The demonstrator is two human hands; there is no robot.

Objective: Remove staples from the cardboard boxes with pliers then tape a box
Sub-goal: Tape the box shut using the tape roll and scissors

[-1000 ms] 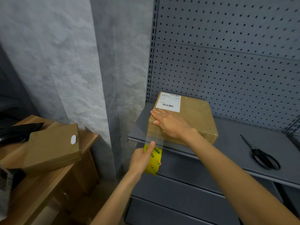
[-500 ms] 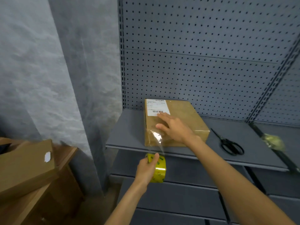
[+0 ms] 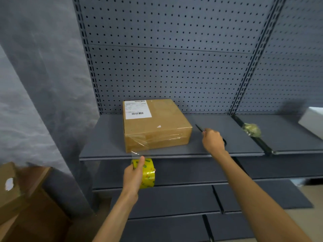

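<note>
The box (image 3: 153,124) sits on the grey shelf (image 3: 104,142), near its front edge, with a white label (image 3: 136,109) on the top at the far left corner. A clear strip of tape (image 3: 139,147) goes from the front left corner of the box down to the yellow roll (image 3: 146,173). The left hand (image 3: 134,177) holds this roll just below the shelf edge, fingers curled around it and thumb pressed on top. To the right of the box, the right hand (image 3: 213,140) is closed on the black scissors (image 3: 201,128); only the blades and a part of a handle show. Farther right lies a crumpled tape ball (image 3: 252,130). At the lower left is another cardboard box (image 3: 8,186).
</note>
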